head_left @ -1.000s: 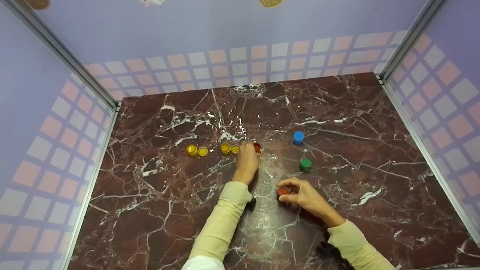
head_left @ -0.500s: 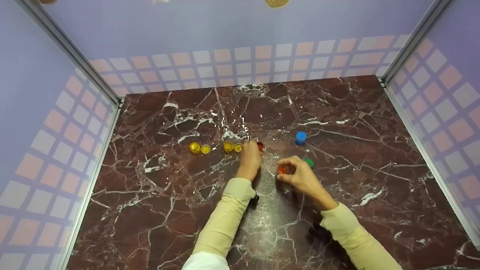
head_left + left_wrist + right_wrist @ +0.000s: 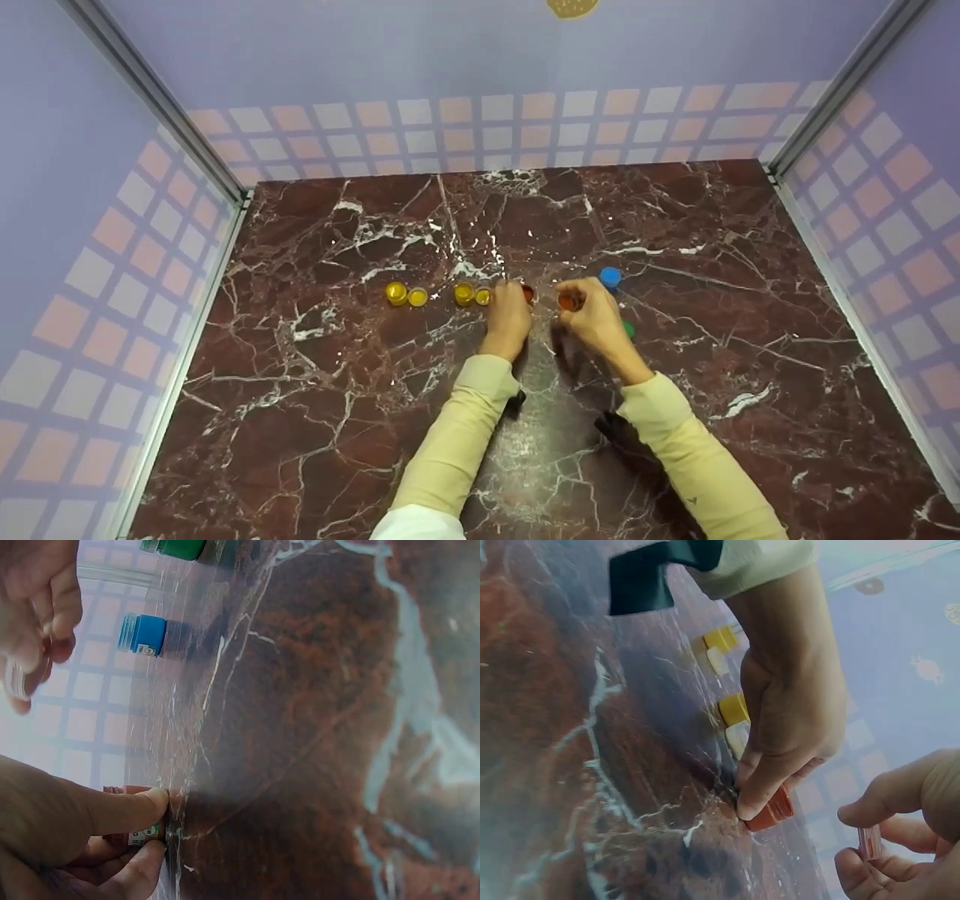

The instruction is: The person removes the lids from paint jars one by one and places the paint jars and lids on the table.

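My left hand (image 3: 510, 319) pinches a small red paint pot (image 3: 771, 811) by its sides, low at the tabletop. The pot's open top shows beside my knuckles in the head view. Just to the right, my right hand (image 3: 598, 319) holds a small clear lid (image 3: 869, 842) with reddish paint in it, between thumb and fingers above the table. Left of my left hand stands an open yellow pot (image 3: 463, 294) with its lid (image 3: 483, 297) beside it. A second yellow pot (image 3: 396, 293) and its lid (image 3: 417, 297) lie farther left.
A blue pot (image 3: 610, 279) with its lid on stands just beyond my right hand. The green pot (image 3: 629, 329) is mostly hidden behind that hand. Patterned panels (image 3: 517, 127) wall in the marbled tabletop (image 3: 300, 420) at the back and sides.
My right hand has moved forward over the table with the lid, up beside the red pot, and now covers most of the green pot. My left hand stays on the red pot.
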Motion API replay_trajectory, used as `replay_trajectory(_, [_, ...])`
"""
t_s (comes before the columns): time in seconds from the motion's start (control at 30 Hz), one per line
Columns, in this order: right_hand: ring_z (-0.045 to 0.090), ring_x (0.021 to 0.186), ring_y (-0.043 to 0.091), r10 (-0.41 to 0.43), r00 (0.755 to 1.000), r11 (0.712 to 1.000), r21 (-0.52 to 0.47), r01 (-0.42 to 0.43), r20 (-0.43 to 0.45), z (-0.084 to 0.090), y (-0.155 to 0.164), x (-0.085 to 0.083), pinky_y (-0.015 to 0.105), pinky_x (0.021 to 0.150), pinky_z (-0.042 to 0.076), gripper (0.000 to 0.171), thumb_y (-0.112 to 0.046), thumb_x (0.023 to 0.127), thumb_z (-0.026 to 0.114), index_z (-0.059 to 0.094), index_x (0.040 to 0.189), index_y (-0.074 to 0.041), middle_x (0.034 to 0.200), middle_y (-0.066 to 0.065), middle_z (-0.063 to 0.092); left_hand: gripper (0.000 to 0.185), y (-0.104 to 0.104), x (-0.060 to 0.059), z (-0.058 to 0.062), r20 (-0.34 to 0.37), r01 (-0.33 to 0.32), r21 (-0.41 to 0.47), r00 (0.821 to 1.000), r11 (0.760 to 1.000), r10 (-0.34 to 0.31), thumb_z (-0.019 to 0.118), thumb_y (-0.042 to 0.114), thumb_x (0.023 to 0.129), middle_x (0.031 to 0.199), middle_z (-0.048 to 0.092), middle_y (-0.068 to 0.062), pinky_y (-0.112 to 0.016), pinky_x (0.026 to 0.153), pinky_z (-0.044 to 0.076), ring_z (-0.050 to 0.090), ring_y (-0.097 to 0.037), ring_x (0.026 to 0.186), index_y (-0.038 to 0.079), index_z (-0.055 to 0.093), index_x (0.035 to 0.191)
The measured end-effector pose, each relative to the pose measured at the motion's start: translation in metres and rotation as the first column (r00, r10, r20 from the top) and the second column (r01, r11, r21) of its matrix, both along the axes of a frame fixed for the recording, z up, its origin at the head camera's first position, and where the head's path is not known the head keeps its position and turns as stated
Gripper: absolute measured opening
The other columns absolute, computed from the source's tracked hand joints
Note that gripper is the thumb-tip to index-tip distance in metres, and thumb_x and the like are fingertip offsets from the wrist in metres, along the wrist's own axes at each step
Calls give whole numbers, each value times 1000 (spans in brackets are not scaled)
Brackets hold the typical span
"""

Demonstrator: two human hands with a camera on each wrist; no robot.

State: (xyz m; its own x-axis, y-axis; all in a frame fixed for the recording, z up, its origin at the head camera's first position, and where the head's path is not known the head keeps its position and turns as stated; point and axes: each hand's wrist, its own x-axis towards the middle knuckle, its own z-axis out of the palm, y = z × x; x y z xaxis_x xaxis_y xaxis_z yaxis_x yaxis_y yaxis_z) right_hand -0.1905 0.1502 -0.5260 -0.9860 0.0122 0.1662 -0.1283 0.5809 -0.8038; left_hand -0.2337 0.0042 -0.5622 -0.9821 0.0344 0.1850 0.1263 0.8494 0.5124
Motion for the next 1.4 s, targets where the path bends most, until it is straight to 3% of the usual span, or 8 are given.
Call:
replay_trajectory(0.3, [63, 96, 40, -57, 998, 998, 41, 57, 0, -15, -9, -29, 51, 89, 50, 36, 10, 72, 77, 70, 108, 9, 101, 25, 65, 11, -1, 0, 0, 8, 6, 6, 1000, 1000, -6, 76, -3, 83, 97, 69, -23, -44, 83, 58, 71, -39, 90, -6, 73, 92])
replay_trajectory(0.57, [64, 99, 44, -27, 999, 995, 99, 24, 25, -29, -14, -40, 52, 91, 50, 35, 7, 71, 80, 70, 104, 9, 101, 26, 69, 10, -2, -2, -1, -15, -1, -10, 1000, 1000, 1, 78, -2, 82, 95, 69, -21, -42, 81, 59, 72, -38, 89, -5, 73, 91])
replay_trajectory(0.77, [66, 99, 44, -7, 993, 992, 123, -7, 114, -34, -14, -50, 52, 93, 50, 36, 5, 74, 83, 71, 108, 8, 102, 25, 72, 7, -1, -2, -2, -17, -10, -5, 1000, 1000, 10, 72, -5, 85, 95, 69, -20, -42, 81, 59, 71, -37, 89, -5, 73, 92])
replay_trajectory(1.03, [68, 94, 41, 40, 984, 993, 106, -59, 172, -39, -14, -56, 51, 89, 52, 34, 7, 73, 80, 72, 106, 9, 98, 24, 73, 9, 0, -1, -3, -22, -4, -13, 1000, 1000, 4, 69, -7, 85, 95, 69, -21, -42, 81, 59, 71, -37, 89, -5, 73, 93])
replay_trajectory(1.4, [69, 99, 42, 58, 990, 992, 107, -72, 128, -43, -16, -57, 52, 92, 52, 38, 8, 73, 72, 71, 111, 12, 101, 26, 74, 13, -1, -1, -4, -56, -6, -21, 998, 1000, 5, 77, -4, 80, 93, 68, -20, -41, 79, 59, 71, -37, 87, -4, 73, 92])
